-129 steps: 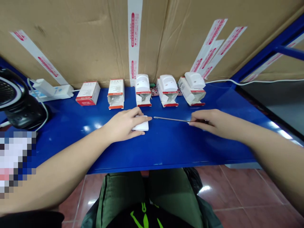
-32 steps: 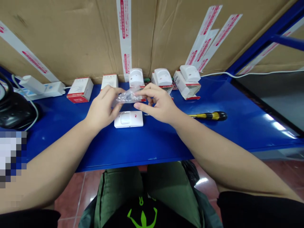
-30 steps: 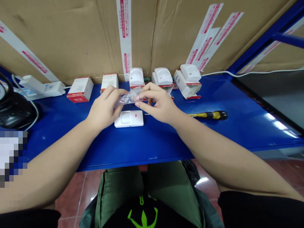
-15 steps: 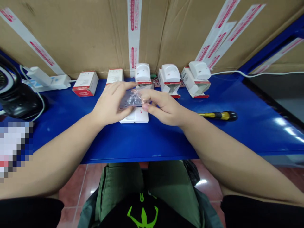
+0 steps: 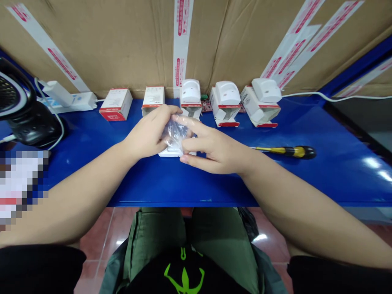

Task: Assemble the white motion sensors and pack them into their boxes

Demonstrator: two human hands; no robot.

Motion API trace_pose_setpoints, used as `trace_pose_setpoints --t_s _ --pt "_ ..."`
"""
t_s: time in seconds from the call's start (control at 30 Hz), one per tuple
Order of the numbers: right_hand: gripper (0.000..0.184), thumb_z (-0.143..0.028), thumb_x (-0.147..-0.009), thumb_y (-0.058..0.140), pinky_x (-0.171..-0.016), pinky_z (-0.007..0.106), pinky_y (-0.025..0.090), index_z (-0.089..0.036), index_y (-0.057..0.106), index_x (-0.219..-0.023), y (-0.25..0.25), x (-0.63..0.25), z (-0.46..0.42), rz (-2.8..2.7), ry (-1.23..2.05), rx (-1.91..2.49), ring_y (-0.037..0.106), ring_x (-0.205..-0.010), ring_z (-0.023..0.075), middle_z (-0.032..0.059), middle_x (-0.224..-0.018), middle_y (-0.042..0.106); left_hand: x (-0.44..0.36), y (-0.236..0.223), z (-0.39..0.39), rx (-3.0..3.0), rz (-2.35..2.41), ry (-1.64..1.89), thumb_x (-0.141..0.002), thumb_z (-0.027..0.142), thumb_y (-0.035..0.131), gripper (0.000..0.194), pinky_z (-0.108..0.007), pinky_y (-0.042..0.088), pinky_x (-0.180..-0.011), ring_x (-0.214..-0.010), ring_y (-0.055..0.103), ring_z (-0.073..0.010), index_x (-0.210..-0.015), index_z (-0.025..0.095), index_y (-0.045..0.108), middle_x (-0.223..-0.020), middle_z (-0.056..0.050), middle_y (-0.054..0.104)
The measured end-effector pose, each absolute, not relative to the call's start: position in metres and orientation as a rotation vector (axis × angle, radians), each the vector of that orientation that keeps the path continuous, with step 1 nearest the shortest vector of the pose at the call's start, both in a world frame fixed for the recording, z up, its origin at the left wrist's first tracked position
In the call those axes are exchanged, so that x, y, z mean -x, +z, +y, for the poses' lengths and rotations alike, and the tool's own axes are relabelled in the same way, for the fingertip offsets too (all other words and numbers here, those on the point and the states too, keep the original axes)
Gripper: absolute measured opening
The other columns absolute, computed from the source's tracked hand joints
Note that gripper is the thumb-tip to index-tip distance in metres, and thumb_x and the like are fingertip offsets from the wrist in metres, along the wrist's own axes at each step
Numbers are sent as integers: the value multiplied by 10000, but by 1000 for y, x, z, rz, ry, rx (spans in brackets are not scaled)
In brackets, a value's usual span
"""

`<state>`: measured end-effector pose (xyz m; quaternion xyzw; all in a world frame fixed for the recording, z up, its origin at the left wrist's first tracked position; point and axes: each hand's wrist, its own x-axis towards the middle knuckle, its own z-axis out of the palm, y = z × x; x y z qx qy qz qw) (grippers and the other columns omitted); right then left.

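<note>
Holding: I have a clear plastic bag [image 5: 174, 136] pinched between both hands, above the middle of the blue workbench [image 5: 92, 175].
Left hand [image 5: 147, 132]: fingers together, clamped on the bag's left side.
Right hand [image 5: 216, 152]: fingers [image 5: 196, 143] spread apart, the upper ones pressed on the bag's right side.
Under the hands: a white motion sensor [image 5: 171, 153] lies flat, partly hidden.
Right: a yellow-and-black screwdriver [image 5: 283, 152] lies well apart from my right hand.
Far edge: three more white sensors [image 5: 227, 93] sit on opened cartons [image 5: 225, 116].
</note>
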<state>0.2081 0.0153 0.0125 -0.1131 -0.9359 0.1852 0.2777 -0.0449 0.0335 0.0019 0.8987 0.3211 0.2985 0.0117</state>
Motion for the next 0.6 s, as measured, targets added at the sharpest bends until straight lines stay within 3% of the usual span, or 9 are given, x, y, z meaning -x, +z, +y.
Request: trace_pose_setpoints --t_s 0.13,0.23,0.33,0.47,0.6 --pt "222 -352 -1039 634 -1141 527 530 -248 619 -843 15 -212 21 -2454 501 312 520 -1530 330 137 -1580 594 49 3 36 -2786 1038 919 -774 192 629 718 -453 587 -1060 -1256 700 -328 -1481 169 504 -1456 -154 675" --pt "254 -419 -987 706 -947 457 584 -254 560 -860 16 -218 31 -2314 491 416 699 -1165 290 122 -1262 730 53 3 39 -2763 1118 982 -821 308 694 688 -440 599 -1002 -1159 723 -319 -1471 171 513 -1384 -149 706" --pt "302 -470 -922 770 -840 414 556 -255 557 -917 13 -220 39 -2299 457 577 656 -897 241 65 -997 715 55 3 41 -2724 1162 1077 -851 413 740 638 -429 594 -988 -1121 727 -310 -1413 176 551 -1323 -139 728" --pt "443 -478 -828 856 -949 485 546 -227 635 -1118 7 -211 36 -2496 515 653 657 -1078 328 116 -1142 728 55 2 43 -2645 1142 1178 -893 479 740 581 -379 601 -907 -1064 731 -270 -1367 195 561 -1289 -120 739" --pt "379 -299 -859 801 -1060 516 522 -214 662 -1200 6 -203 29 -2600 569 656 663 -1193 341 126 -1216 741 57 0 47 -2585 1098 1217 -921 511 738 557 -349 606 -845 -1002 727 -237 -1354 210 560 -1230 -99 748"
